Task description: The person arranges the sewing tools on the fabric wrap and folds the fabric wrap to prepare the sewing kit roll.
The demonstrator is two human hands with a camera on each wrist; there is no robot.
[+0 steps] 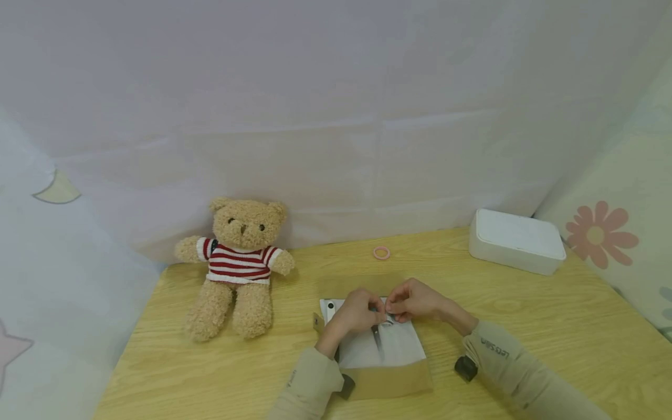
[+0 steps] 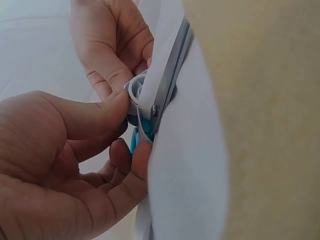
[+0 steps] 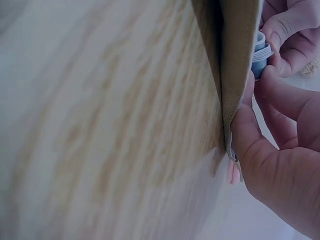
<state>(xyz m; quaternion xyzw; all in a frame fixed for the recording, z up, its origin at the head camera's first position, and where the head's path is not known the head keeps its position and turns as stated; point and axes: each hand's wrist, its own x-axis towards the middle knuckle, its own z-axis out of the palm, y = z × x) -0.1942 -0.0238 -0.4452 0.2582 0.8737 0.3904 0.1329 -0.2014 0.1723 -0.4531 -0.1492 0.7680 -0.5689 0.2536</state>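
Observation:
An unfolded pouch with a white lining (image 1: 399,347) and tan fabric edges lies on the table. Over it, my left hand (image 1: 359,310) pinches a white elastic band (image 3: 262,54) between thumb and fingers. The band goes round a small blue-grey roll (image 3: 259,69), partly hidden by fingers. My right hand (image 1: 418,300) grips at the roll from the other side, its fingertips against it. Scissors (image 2: 169,75) with teal handles (image 2: 134,140) lie against the lining beside the left fingers. A white strip-like tool (image 1: 330,311) with a black dot lies at the pouch's left side.
A teddy bear (image 1: 241,262) in a striped top sits at the left, against the curtain. Behind the pouch lies a pink ring (image 1: 381,252). A white box (image 1: 517,239) stands at the back right of the wooden table (image 1: 210,373).

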